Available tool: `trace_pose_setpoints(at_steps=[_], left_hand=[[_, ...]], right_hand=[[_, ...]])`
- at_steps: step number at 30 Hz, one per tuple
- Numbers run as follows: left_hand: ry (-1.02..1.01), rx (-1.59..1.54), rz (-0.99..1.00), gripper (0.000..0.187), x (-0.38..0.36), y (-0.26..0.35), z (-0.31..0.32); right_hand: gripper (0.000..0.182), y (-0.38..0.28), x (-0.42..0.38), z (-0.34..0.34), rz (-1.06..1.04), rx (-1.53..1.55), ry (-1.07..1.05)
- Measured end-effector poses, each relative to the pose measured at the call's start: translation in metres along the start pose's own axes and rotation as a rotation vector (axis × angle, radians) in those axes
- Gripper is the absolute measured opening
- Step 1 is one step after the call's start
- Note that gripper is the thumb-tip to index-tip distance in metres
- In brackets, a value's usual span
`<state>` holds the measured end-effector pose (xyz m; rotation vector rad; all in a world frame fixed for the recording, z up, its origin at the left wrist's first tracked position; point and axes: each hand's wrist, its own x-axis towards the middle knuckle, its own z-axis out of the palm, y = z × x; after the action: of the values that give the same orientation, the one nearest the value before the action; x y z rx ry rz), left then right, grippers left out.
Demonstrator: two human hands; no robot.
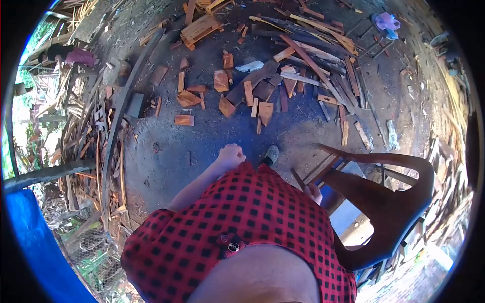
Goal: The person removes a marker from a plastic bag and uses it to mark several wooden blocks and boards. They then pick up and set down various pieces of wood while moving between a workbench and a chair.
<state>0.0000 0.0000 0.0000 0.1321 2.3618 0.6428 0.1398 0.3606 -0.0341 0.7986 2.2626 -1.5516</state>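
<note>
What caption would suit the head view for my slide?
Curled left hand, right hand beside a dark wooden chair, and wood pieces scattered on the ground ahead.

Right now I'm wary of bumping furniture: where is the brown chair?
In the head view, the brown chair is at the lower right, beside the red checked shirt and close to the person's right hand.

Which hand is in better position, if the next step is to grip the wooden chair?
Probably the right hand: it is close beside the wooden chair, though contact is unclear. The left hand is curled and farther from the chair.
</note>
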Motion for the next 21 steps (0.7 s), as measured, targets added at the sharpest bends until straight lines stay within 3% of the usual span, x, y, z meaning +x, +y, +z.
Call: trace_pose_setpoints(at_steps=[2, 3, 6, 8, 11, 13, 15, 16, 17, 19, 20, 21], left_hand=[[0.113, -0.046, -0.038, 0.02, -0.012, -0.011, 0.003], [0.152, -0.047, 0.002, 0.02, 0.043, 0.001, -0.021], [0.282, -0.189, 0.095, 0.025, 0.047, 0.0, -0.031], [0.345, -0.185, 0.129, 0.033, 0.061, -0.001, -0.035], [0.265, -0.188, 0.13, 0.039, 0.084, -0.012, -0.043], [0.223, -0.203, 0.138, 0.039, 0.1, -0.022, -0.051], [0.187, -0.222, 0.152, 0.039, 0.119, -0.035, -0.058], [0.128, -0.287, 0.102, 0.038, 0.13, -0.042, -0.06], [0.073, -0.351, 0.053, 0.038, 0.144, -0.05, -0.065], [0.025, -0.386, 0.012, 0.036, 0.175, -0.07, -0.069], [0.021, -0.442, -0.005, 0.036, 0.192, -0.085, -0.063], [0.017, -0.5, -0.025, 0.035, 0.211, -0.101, -0.052]], right_hand=[[0.027, 0.005, -0.028, 0.005, 0.18, 0.206, 0.226], [0.027, -0.009, 0.026, -0.001, 0.132, 0.216, 0.252], [0.028, -0.009, 0.018, 0.001, 0.127, 0.185, 0.267], [0.026, -0.017, 0.019, 0.004, 0.193, -0.012, 0.345], [0.029, 0.041, 0.042, 0.001, 0.286, -0.12, 0.329], [0.031, 0.066, 0.061, 0.001, 0.213, -0.258, 0.312], [0.029, 0.014, 0.078, 0.005, 0.277, -0.432, 0.382], [0.023, -0.014, 0.087, 0.012, 0.127, -0.57, 0.424], [0.023, -0.024, 0.104, 0.021, 0.123, -0.572, 0.437], [0.021, -0.046, 0.151, 0.035, 0.176, -0.508, 0.165], [0.018, -0.103, 0.164, 0.056, 0.043, -0.455, 0.178], [0.023, -0.078, 0.196, 0.075, -0.073, -0.551, 0.199]])
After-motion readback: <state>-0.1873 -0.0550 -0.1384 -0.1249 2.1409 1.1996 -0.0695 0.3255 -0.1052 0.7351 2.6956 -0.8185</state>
